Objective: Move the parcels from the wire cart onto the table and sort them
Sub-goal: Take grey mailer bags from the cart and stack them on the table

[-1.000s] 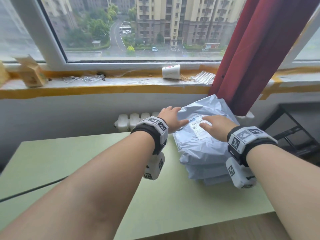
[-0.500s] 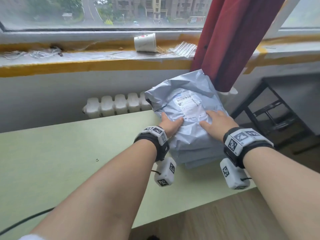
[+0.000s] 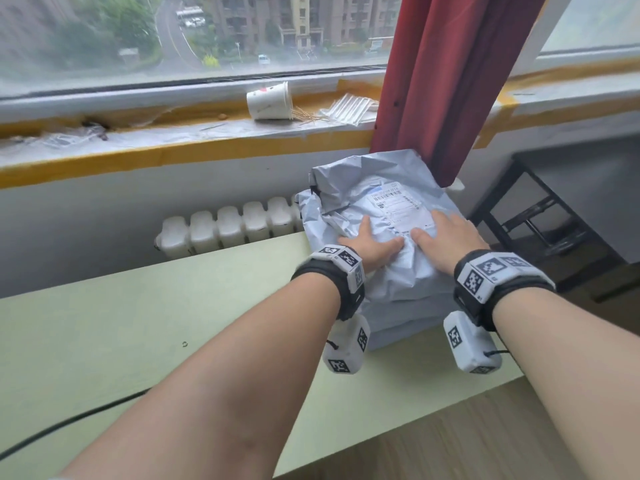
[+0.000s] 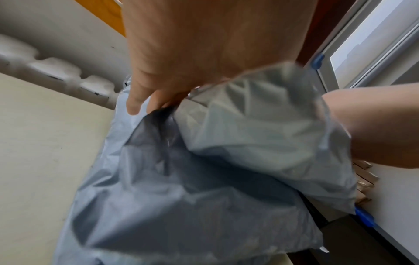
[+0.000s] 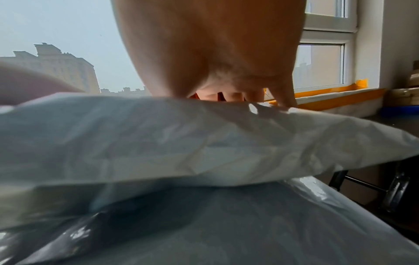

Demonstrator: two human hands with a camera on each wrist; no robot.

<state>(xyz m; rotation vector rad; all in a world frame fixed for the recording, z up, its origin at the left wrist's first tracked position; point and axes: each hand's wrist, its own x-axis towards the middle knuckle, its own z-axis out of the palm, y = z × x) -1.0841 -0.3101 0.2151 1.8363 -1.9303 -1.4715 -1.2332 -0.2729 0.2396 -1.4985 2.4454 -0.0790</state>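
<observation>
A stack of grey plastic mailer parcels [image 3: 398,327] lies on the far right corner of the pale green table [image 3: 138,323]. The top parcel [image 3: 381,192] shows a white label [image 3: 398,206]. My left hand [image 3: 370,244] lies on its near left part, thumb stretched right. In the left wrist view its fingertips [image 4: 136,105] dip past the top parcel's [image 4: 260,134] left edge onto the darker parcel [image 4: 181,206] below. My right hand [image 3: 446,237] rests flat on the label's near edge, fingers spread. The right wrist view has that hand [image 5: 226,71] on the top parcel [image 5: 181,143].
A black metal frame [image 3: 540,216] stands right of the table. A red curtain [image 3: 450,81] hangs just behind the stack. A white radiator [image 3: 228,226] sits below a sill with a tipped paper cup [image 3: 270,100]. A black cable [image 3: 69,420] crosses the table's left.
Both hands have slid from the middle of the top parcel back to its near end. The label now shows beyond the fingers. The head view has tilted down and moved closer.
</observation>
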